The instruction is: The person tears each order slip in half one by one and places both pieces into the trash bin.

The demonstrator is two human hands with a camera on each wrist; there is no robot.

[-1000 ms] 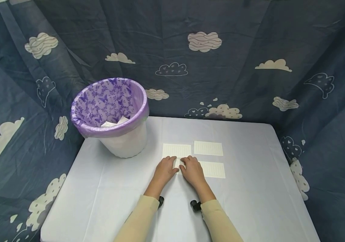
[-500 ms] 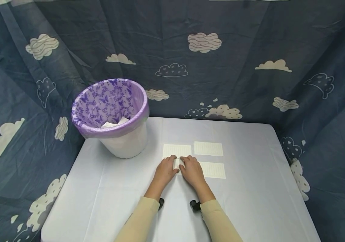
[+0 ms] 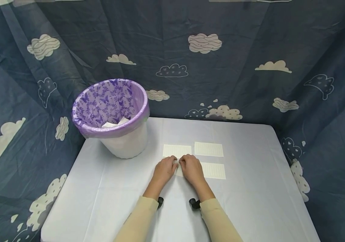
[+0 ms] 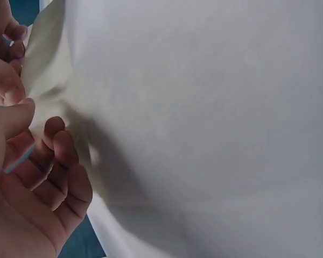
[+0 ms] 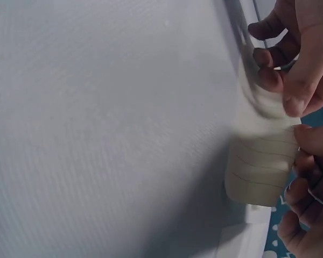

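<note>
Both hands meet at a pale lined paper slip, which looks lifted and bent in the wrist views. My left hand pinches its far edge between thumb and forefinger. Close beside it, my right hand pinches the same edge, the two thumbs almost touching. The remaining fingers of each hand are loosely curled; the hands hide much of the slip in the head view. Just beyond the left hand lies another lined slip. Two more lie to the right, one farther back and one beside the right hand.
A white bin with a purple butterfly-print liner stands at the table's back left, some white paper inside. A white cloth covers the table. Dark blue cloud-print curtains surround its back and sides.
The thumbs have moved up toward the forefingertips, and the fingers now pinch the slip's far edge. The other slips and the bin stay put.
</note>
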